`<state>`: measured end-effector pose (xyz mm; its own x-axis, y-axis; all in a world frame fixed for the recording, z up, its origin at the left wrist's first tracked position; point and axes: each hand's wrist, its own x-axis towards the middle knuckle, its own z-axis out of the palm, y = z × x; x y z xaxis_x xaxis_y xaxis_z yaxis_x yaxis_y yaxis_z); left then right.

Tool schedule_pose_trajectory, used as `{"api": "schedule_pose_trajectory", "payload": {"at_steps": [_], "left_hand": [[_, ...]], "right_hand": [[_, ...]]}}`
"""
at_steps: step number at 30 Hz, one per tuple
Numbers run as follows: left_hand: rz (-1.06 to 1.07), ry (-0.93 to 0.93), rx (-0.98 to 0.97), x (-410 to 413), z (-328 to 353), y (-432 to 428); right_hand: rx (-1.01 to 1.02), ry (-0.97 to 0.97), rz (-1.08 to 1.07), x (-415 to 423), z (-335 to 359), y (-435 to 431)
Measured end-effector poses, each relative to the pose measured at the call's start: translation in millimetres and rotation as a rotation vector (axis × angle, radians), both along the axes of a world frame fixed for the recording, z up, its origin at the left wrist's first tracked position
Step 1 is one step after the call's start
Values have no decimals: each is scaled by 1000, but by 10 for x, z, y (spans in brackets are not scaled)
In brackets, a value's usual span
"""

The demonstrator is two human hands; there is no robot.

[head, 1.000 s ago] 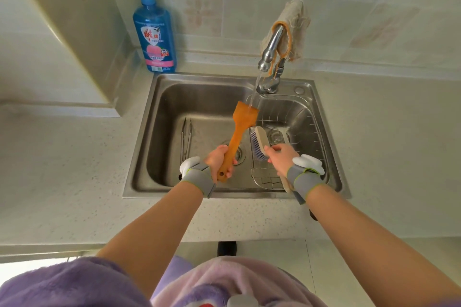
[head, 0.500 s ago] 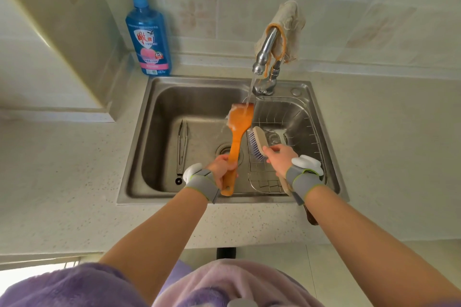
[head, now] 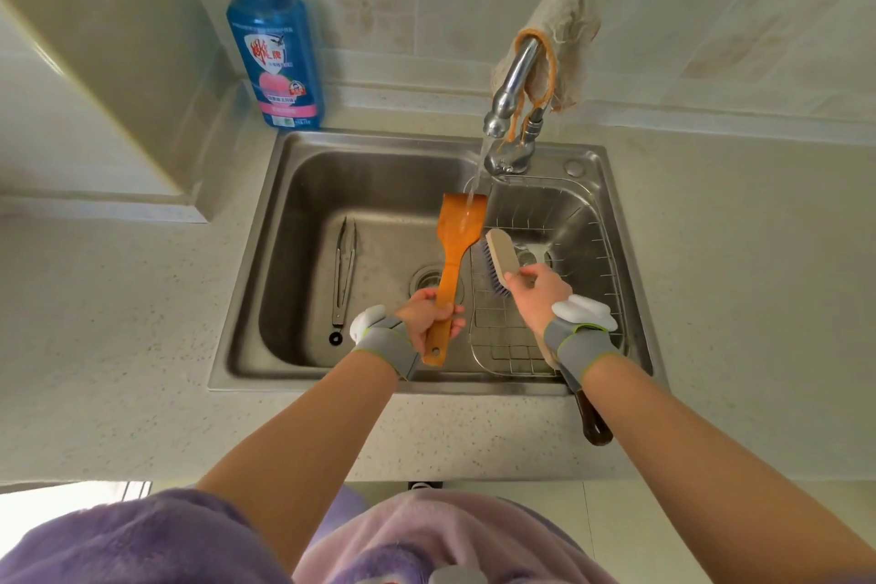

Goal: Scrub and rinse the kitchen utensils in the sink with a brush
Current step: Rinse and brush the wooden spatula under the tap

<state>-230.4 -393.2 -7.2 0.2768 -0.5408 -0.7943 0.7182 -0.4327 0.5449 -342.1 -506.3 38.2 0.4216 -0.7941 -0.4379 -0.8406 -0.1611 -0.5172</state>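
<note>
- L hand (head: pixel 429 320) is wrapped round the low end of the spatula (head: pixel 457 242) handle, fingers curled tight. Blade points up and tilts away from the person, so its flat face sits right under the water stream (head: pixel 474 187) from the tap (head: pixel 514 81). Looks like the rinse step for this one.
- R hand (head: pixel 538 294) grips the brush (head: pixel 500 258) by its near end, bristles turned left twd the blade. Brush is just beside the blade's lower right edge; can't tell if the bristles touch it. Prob. held close so it can go onto the wood w/o a reach.
- Both are held over the sink (head: pixel 246 261), near the drain (head: pixel 426 280), so runoff falls in the basin, not on the counter (head: pixel 118 322).
- On the sink floor, left side, the tongs (head: pixel 344 270) lie flat, well apart from the hands. Prob. next for scrubbing.
- Right half of the sink holds a wire basket (head: pixel 597 251). Sth pale + metal lies in it behind the brush, too hidden to name.
- A dark handle (head: pixel 592 422) sticks out over the counter edge under the R wrist; the rest is hidden.
- The soap bottle (head: pixel 277 47) stands behind the sink's back left corner. A cloth (head: pixel 564 28) is draped over the tap neck.
- Risk, my guess: the wet handle may slip, and water hitting the flat blade may splash out.
</note>
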Motion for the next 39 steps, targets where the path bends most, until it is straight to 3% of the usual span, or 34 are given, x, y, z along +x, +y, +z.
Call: {"api": "schedule_pose_trajectory", "payload": {"at_steps": [4,6,10,14,18,22,26,30,34,39], "left_hand": [[-14,-68,40,69,9,-53],[-28,-199,121,109,1,8],[-159,-488,239,172,21,183],[-254,-550,265,231,106,255],[-270,-604,301,325,212,282],[-334,-634,325,366,303,287],[-292,-644,328,407,388,231],[-321,-626,337,388,427,278],[-252,-620,335,399,438,301],[-285,-622,341,395,511,363]], "right_hand": [[-200,61,257,62,137,1],[-289,131,416,130,139,39],[-251,244,617,339,81,30],[-216,270,435,534,129,-183],[-197,136,581,450,90,225],[-164,211,396,587,146,-163],[-180,74,526,461,187,172],[-147,181,364,555,185,-195],[-149,69,515,402,179,203],[-162,185,371,481,207,-141]]}}
